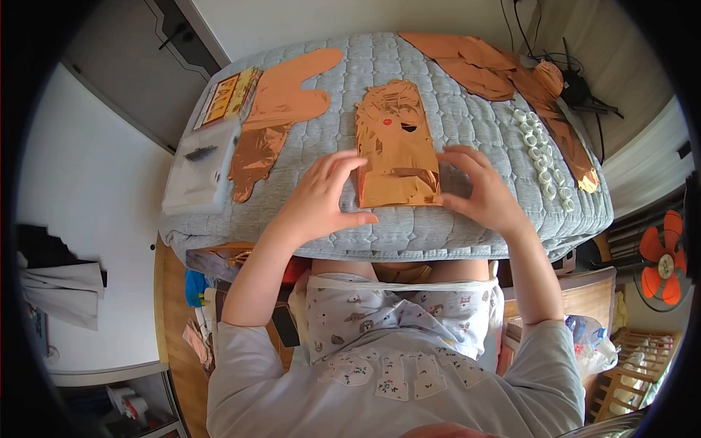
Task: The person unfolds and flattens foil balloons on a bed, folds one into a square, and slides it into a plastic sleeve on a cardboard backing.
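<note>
A folded, shiny rose-gold foil balloon (398, 160) lies flat on the quilted mattress in front of me. Small red and black marks show on its upper half. My left hand (321, 193) is at its left edge, fingers spread; the fingertips reach the edge and the thumb lies just below the bottom left corner. On the other side, my right hand (483, 190) curves around the right edge with thumb and fingers apart. Its fingertips appear to touch that edge, and the thumb is near the bottom right corner. Neither hand grips anything.
More flat rose-gold foil (292, 87) lies at the left, beside a printed packet (228, 98) and clear plastic bags (197, 171). At the right are long foil pieces (467, 62) and rows of small white rings (540, 153). An orange-bladed fan (663, 259) stands beyond the mattress (328, 244).
</note>
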